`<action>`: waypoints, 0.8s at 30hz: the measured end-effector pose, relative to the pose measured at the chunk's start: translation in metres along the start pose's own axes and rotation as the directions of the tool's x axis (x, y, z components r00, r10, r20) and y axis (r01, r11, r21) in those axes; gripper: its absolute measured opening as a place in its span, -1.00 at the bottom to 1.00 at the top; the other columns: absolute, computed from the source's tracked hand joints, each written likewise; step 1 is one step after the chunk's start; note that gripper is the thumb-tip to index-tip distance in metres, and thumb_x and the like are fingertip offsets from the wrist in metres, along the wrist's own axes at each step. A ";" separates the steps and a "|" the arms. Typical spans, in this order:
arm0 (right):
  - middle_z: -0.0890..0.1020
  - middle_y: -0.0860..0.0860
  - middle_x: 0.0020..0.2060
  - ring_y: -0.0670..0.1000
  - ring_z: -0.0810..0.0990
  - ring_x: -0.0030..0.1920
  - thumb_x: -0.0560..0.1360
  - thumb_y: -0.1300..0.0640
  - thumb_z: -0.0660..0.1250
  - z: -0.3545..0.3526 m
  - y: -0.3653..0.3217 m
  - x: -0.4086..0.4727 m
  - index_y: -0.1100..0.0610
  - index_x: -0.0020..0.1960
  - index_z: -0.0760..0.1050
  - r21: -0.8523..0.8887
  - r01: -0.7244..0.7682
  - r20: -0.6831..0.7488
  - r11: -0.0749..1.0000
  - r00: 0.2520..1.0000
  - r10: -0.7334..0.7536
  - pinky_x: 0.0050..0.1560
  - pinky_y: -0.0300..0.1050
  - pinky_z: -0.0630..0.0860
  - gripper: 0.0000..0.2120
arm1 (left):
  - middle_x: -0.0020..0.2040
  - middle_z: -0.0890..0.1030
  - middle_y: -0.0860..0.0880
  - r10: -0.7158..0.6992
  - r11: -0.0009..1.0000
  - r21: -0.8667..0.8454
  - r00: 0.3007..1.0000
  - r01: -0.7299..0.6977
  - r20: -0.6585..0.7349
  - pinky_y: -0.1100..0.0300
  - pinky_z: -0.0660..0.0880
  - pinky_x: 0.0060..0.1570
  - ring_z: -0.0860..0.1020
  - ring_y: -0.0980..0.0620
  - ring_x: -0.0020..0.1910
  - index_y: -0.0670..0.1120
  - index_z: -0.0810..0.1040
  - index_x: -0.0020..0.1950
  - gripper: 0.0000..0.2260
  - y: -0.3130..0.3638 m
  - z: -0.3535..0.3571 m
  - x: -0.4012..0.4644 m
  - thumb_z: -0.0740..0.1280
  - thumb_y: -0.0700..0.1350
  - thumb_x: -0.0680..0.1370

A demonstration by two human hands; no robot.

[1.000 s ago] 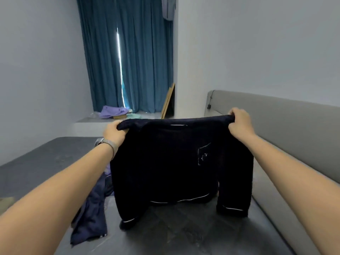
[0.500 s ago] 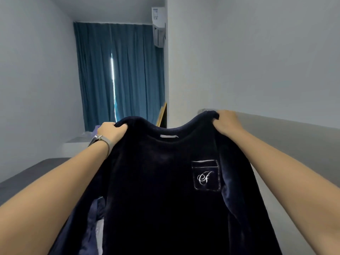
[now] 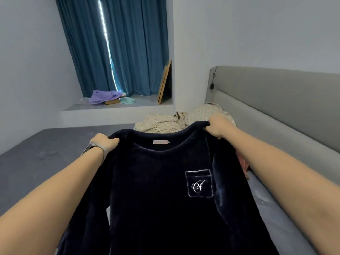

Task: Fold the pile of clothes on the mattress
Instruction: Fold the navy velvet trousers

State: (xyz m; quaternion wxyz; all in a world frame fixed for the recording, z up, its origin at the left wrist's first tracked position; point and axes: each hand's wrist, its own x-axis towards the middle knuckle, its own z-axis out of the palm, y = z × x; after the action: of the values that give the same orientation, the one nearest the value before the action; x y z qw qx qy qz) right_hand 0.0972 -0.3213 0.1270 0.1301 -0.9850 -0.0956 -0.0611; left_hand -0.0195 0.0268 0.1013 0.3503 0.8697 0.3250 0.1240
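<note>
Navy top (image 3: 156, 190) gripped by left hand (image 3: 104, 144), right hand (image 3: 219, 127); hem cut off.

Room dim, evenly lit; daylight enters through narrow gap in curtains (image 3: 114, 48). Wide-angle distortion bends edges. Slight softness overall; no glare.
</note>
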 end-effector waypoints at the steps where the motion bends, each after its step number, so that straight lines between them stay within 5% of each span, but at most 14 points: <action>1: 0.62 0.18 0.01 0.19 0.61 -0.03 0.56 0.11 0.19 0.020 0.002 0.021 0.22 -0.06 0.53 0.000 -0.024 -0.033 1.000 0.999 0.024 0.02 -0.02 0.51 -0.79 | -0.12 0.61 -0.21 0.003 1.000 -0.022 1.000 -0.004 -0.026 0.12 0.41 -0.22 0.54 -0.16 -0.22 -0.22 0.57 -0.14 -0.74 0.000 0.017 0.022 0.32 -0.01 0.47; 6: 0.54 0.29 0.18 0.30 0.52 0.17 0.60 0.19 0.11 0.137 0.020 0.113 0.32 0.22 0.42 0.162 -0.160 -0.127 0.974 0.975 0.181 0.07 0.05 0.46 -0.72 | -0.02 0.61 -0.28 0.060 0.998 0.035 0.994 -0.057 -0.094 0.01 0.50 -0.02 0.57 -0.27 -0.03 -0.25 0.58 -0.02 -0.76 0.003 0.125 0.125 0.27 -0.08 0.52; 11: 0.52 0.33 0.17 0.32 0.51 0.15 0.60 0.18 0.14 0.273 0.053 0.163 0.36 0.21 0.39 0.170 -0.213 0.046 0.962 0.977 0.208 0.05 0.05 0.45 -0.71 | 0.35 0.38 -0.31 0.085 0.965 0.251 0.996 -0.076 -0.022 -0.12 0.35 0.27 0.35 -0.28 0.34 -0.28 0.34 0.33 -0.62 -0.033 0.264 0.191 0.24 -0.13 0.56; 14: 0.46 0.26 0.26 0.25 0.42 0.27 0.59 -0.01 0.21 0.370 0.073 0.160 0.29 0.27 0.33 0.131 -0.141 0.182 0.981 0.976 0.116 0.19 0.07 0.38 -0.60 | 0.56 0.00 -0.18 0.061 0.902 0.411 0.981 -0.132 0.183 -0.38 0.05 0.36 -0.01 -0.19 0.53 -0.01 0.01 0.55 -0.33 -0.092 0.354 0.188 0.23 0.15 0.56; 16: 0.33 0.14 0.43 0.13 0.23 0.46 0.59 -0.19 0.15 0.430 0.088 0.146 0.19 0.45 0.21 0.009 -0.073 0.240 0.997 0.968 0.069 0.42 0.13 0.17 -0.40 | 0.58 -0.14 -0.13 0.108 0.793 0.569 0.969 -0.220 0.224 -0.45 -0.10 0.34 -0.14 -0.19 0.54 0.17 -0.05 0.56 -0.37 -0.141 0.404 0.184 0.07 0.31 0.56; 19: 0.22 0.01 0.51 0.02 0.04 0.55 0.60 -0.21 0.04 0.486 0.103 0.144 0.12 0.52 0.14 -0.086 -0.055 0.052 0.995 0.997 0.060 0.50 0.19 -0.02 -0.39 | 0.54 0.11 -0.24 0.345 0.743 0.591 0.936 -0.314 0.063 -0.46 -0.09 0.34 0.07 -0.29 0.51 0.13 0.25 0.51 -0.50 -0.182 0.442 0.189 0.04 0.24 0.59; 24: 0.30 0.00 0.48 0.08 0.11 0.53 0.63 -0.18 -0.03 0.506 0.101 0.189 0.10 0.50 0.21 -0.126 -0.112 -0.044 0.986 0.993 0.108 0.42 0.30 0.06 -0.45 | 0.53 0.12 -0.27 0.464 0.670 0.671 0.885 -0.317 -0.045 -0.43 -0.13 0.33 0.09 -0.32 0.49 0.16 0.21 0.51 -0.54 -0.184 0.462 0.213 0.10 0.18 0.61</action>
State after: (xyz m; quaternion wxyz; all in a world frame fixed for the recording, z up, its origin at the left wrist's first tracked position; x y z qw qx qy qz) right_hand 0.3499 -0.2487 -0.3553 0.0713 -0.9938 -0.0345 -0.0782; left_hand 0.2586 0.0213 -0.3621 -0.0428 0.9666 0.1879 0.1687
